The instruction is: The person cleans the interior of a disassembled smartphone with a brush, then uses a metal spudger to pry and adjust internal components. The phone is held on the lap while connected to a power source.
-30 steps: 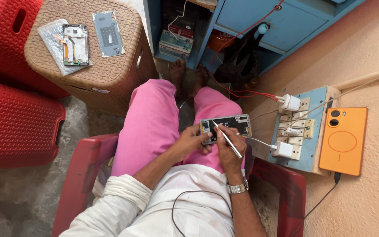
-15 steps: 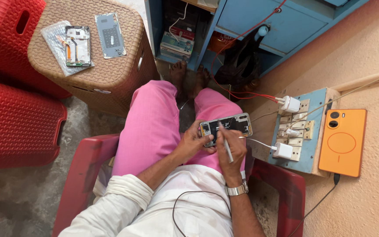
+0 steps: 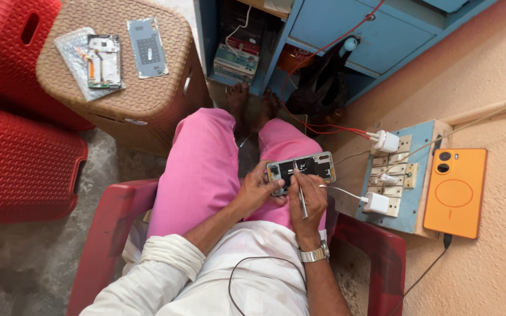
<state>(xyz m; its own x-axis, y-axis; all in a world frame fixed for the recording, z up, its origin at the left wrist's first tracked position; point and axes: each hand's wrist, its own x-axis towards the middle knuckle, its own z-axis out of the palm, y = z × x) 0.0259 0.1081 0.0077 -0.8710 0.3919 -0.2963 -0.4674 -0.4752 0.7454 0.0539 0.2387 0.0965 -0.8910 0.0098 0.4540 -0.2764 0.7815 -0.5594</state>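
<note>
Grip: my left hand (image 3: 259, 190) is closed round the near-left end of the opened phone (image 3: 301, 169), thumb over the edge, fingers under it. My right hand (image 3: 308, 202) is pinched on a thin metal tool (image 3: 300, 193), held pen-fashion, with its tip down inside the phone's open back, about mid-body.

Location: the phone is on my lap, resting over my right thigh in the pink trousers (image 3: 200, 169), above the seat of the red plastic chair (image 3: 112, 234). It is not on any desk.

Orientation: the phone lies nearly flat, open side up towards me. Its long axis runs left to right across my lap, the right end tilted slightly away from me, towards the blue socket board (image 3: 408, 175) on the floor. I cannot tell which end carries the camera.

Method note, as judgement: keep the left hand firm so the body cannot rock, and rest the heel of the right hand on the frame, so that only the fingertips move the tool. Work the tip lightly and close to upright, since a slip along the long axis would rake the board inside.

Surroundings: the orange phone (image 3: 455, 190) lies beside the socket board. The brown wicker stool (image 3: 118, 76) ahead carries a phone frame (image 3: 103, 58) and a grey back panel (image 3: 147, 47).
</note>
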